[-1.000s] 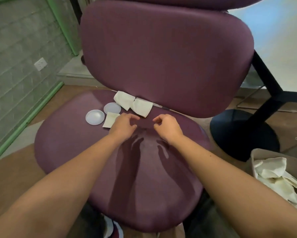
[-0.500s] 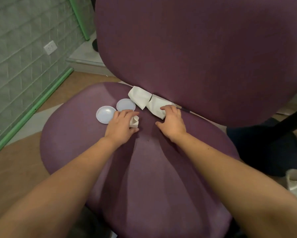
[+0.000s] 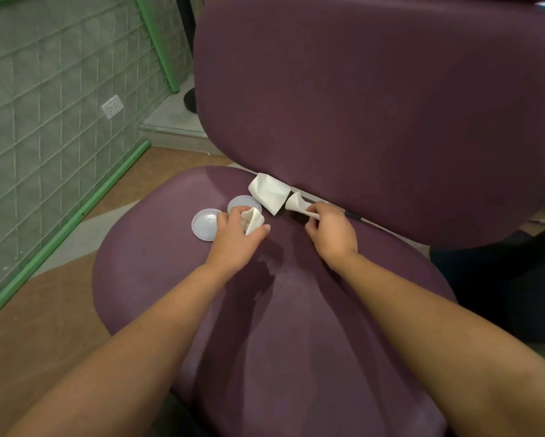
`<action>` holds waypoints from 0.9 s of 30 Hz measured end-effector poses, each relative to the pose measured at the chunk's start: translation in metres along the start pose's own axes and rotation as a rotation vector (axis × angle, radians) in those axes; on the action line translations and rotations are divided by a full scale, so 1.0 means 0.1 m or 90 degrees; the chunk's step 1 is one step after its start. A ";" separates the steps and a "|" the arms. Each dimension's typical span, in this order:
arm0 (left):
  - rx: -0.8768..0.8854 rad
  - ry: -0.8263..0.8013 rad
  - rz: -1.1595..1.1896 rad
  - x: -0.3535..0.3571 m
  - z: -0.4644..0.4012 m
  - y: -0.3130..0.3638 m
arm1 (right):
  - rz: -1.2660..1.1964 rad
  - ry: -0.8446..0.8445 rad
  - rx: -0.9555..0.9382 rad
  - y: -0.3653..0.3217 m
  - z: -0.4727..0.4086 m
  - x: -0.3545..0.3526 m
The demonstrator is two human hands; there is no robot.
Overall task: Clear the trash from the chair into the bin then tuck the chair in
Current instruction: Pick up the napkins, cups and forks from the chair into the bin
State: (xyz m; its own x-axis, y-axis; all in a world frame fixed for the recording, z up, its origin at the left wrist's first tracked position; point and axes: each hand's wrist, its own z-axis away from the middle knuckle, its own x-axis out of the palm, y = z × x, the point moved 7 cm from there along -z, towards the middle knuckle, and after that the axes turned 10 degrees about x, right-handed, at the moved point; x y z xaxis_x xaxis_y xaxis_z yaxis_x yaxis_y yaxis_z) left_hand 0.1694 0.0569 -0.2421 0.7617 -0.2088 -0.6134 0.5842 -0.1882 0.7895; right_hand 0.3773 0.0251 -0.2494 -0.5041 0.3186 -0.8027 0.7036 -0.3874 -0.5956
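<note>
Tiled wall (image 3: 44, 99) with a white socket (image 3: 112, 106) and green trim, wood floor under a purple office chair (image 3: 280, 326). All trash sits at the rear of the chair seat, near the backrest gap. Left hand (image 3: 238, 239) has fingers curled around a crumpled white napkin (image 3: 253, 221), held just above the seat. Right hand (image 3: 331, 231) pinches a second twisted napkin (image 3: 296, 203) at the backrest gap. Third napkin (image 3: 269, 194), folded, lies loose between them against the backrest. Two round white plastic lids (image 3: 203, 227) lie flat on the seat just left of the left hand, the nearer one (image 3: 241, 204) partly hidden by its fingers.
</note>
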 end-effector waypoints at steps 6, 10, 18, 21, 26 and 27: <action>-0.086 -0.042 0.142 0.24 0.14 0.21 | -0.337 0.050 0.153 0.23 0.36 -0.53; -0.085 -0.048 0.171 0.48 0.24 0.63 | -0.442 0.055 0.242 0.59 0.66 -0.88; -0.079 -0.254 0.198 1.49 0.75 1.52 | -0.526 0.146 0.371 1.61 1.38 -1.67; -0.024 -0.297 0.231 1.87 0.93 1.81 | -0.531 0.199 0.399 1.97 1.62 -2.00; -0.028 -0.336 0.228 2.46 1.28 2.20 | -0.536 0.256 0.463 2.64 2.01 -2.40; -0.031 -0.346 0.230 2.56 1.33 2.26 | -0.534 0.262 0.477 2.75 2.08 -2.45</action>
State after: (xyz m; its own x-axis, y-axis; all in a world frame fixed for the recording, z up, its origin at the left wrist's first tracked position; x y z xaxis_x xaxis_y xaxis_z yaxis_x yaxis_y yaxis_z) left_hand 0.4591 -0.1664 -0.2241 0.6695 -0.7087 -0.2224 0.3397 0.0259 0.9402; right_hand 0.5902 -0.3394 -0.2226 -0.3720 0.9129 -0.1682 -0.3032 -0.2907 -0.9075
